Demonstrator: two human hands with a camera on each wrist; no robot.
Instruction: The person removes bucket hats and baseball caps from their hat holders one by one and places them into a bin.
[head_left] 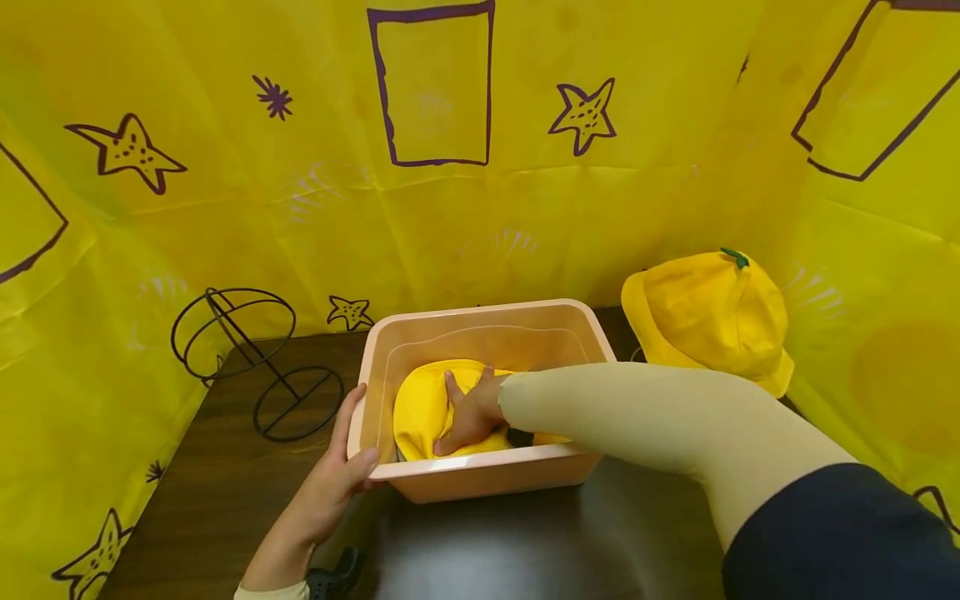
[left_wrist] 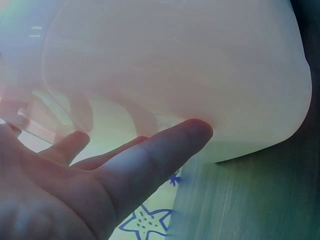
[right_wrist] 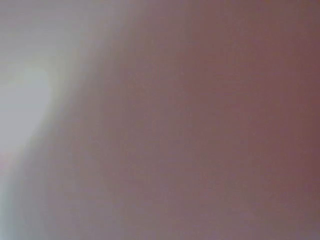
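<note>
A pale pink plastic basin (head_left: 487, 481) stands on the dark table. My left hand (head_left: 330, 467) holds its near left corner, thumb on the near side and fingers along the left end. In the left wrist view, the thumb (left_wrist: 165, 150) lies against the basin's outer wall. Inside the basin is a soft yellow cloth item (head_left: 420, 408) with a rounded edge, probably a hat. My right hand (head_left: 476, 412) reaches in and rests on it with fingers spread; part of the hand is hidden by the sleeve. The right wrist view is too blurred to read.
A yellow hat (head_left: 712, 317) with a green stem-like tip sits right of the basin. A black wire stand (head_left: 288, 387) with round hoops is at the left. Yellow sheeting (head_left: 435, 217) with drawn stars encloses the dark wooden table (head_left: 225, 500).
</note>
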